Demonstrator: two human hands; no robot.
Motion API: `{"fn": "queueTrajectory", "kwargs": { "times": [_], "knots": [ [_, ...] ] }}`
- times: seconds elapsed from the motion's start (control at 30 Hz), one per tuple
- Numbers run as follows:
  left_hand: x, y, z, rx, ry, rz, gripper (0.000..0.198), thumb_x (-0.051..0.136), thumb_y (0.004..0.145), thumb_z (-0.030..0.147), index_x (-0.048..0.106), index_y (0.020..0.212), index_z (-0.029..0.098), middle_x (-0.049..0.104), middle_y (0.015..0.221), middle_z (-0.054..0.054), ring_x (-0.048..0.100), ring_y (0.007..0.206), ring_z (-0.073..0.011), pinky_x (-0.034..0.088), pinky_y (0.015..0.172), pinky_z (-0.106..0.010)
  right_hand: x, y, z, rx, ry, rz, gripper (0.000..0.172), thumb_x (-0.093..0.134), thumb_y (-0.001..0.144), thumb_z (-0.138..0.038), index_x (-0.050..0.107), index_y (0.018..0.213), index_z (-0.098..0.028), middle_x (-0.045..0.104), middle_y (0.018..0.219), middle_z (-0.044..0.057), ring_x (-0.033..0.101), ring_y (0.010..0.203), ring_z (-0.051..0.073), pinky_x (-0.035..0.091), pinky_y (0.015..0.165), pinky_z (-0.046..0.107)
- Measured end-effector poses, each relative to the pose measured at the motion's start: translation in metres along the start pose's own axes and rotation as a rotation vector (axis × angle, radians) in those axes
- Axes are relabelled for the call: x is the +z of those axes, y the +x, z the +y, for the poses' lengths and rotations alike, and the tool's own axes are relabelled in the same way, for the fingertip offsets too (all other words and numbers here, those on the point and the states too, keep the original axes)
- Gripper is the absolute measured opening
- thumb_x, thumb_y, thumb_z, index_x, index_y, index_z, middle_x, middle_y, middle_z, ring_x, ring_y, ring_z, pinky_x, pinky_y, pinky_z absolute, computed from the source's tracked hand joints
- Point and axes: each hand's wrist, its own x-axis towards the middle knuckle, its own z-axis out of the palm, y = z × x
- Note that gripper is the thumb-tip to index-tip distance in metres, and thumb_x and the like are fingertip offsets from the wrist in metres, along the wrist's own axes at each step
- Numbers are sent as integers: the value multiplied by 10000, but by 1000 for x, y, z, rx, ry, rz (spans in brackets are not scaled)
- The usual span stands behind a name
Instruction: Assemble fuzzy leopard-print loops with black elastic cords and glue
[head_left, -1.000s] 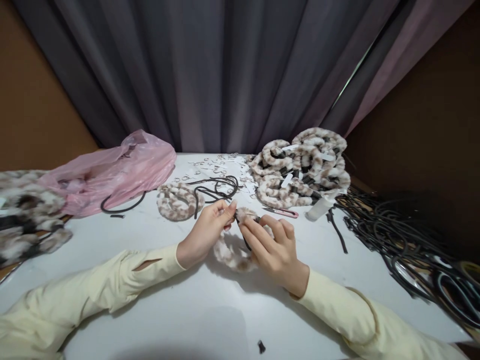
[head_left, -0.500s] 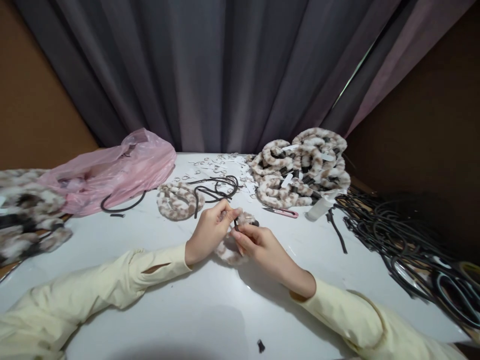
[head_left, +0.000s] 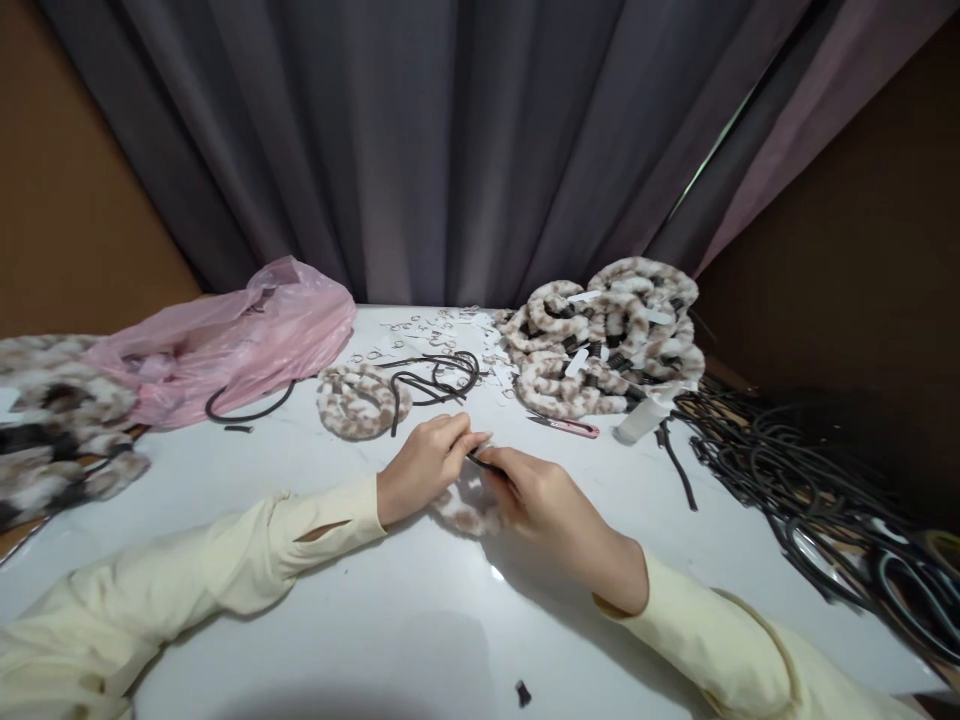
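Note:
Over the middle of the white table, my left hand (head_left: pixel 430 465) and my right hand (head_left: pixel 544 497) meet, both with fingers closed. Between their fingertips runs a short stretch of black cord (head_left: pixel 484 461), pinched from both sides. Below it, partly hidden by my hands, is a fluffy brown-and-white ring (head_left: pixel 465 512); whether the cord runs into it I cannot tell. Another fluffy ring (head_left: pixel 364 402) lies flat just beyond my left hand, beside loose black cords (head_left: pixel 442 378). Pink-handled thread snips (head_left: pixel 566 426) rest beyond my right hand.
Fluffy rings with tags (head_left: pixel 607 335) are heaped at the back right, near a white bottle (head_left: pixel 643 415). A tangle of black cords (head_left: pixel 780 480) covers the right edge. At left sit a pink plastic bag (head_left: pixel 247 340) and more fluffy pieces (head_left: pixel 67 430). A black scrap (head_left: pixel 523 693) lies in front.
My right hand has turned over more, knuckles up, and the cord has gone from near upright to slanting. Both hands cover more of the fluffy ring's far part.

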Motion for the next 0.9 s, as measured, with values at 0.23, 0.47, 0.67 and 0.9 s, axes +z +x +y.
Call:
{"fn": "queueTrajectory", "kwargs": {
  "times": [0.23, 0.47, 0.67, 0.9],
  "knots": [
    [2, -4, 8, -61, -98, -65, 317, 402, 889, 268, 281, 607, 190, 330, 554, 55, 337, 536, -99, 268, 548, -230, -4, 2, 19, -148, -409, 221, 293, 361, 822, 1, 603, 939, -116, 643, 796, 85, 581, 686, 180, 387, 542, 255],
    [4, -9, 15, -156, -241, -164, 327, 408, 879, 323, 294, 604, 187, 330, 535, 66, 315, 525, -90, 257, 527, -223, 0, 6, 23, -148, -442, 222, 339, 379, 765, 12, 624, 967, -106, 657, 850, 80, 600, 684, 170, 386, 532, 254],
    [-1, -13, 20, -193, -267, -241, 311, 425, 859, 365, 375, 618, 176, 370, 545, 63, 333, 535, -89, 262, 525, -220, 3, 7, 25, -27, -383, 97, 380, 404, 698, 30, 629, 951, -144, 657, 836, 48, 610, 684, 157, 371, 529, 238],
    [-1, -10, 20, -320, -334, -256, 346, 461, 827, 433, 386, 610, 175, 368, 540, 60, 331, 534, -93, 254, 504, -218, 11, 11, 36, -7, -286, 64, 385, 391, 688, 28, 629, 932, -153, 663, 843, 54, 615, 745, 177, 444, 613, 248]
  ]
}}
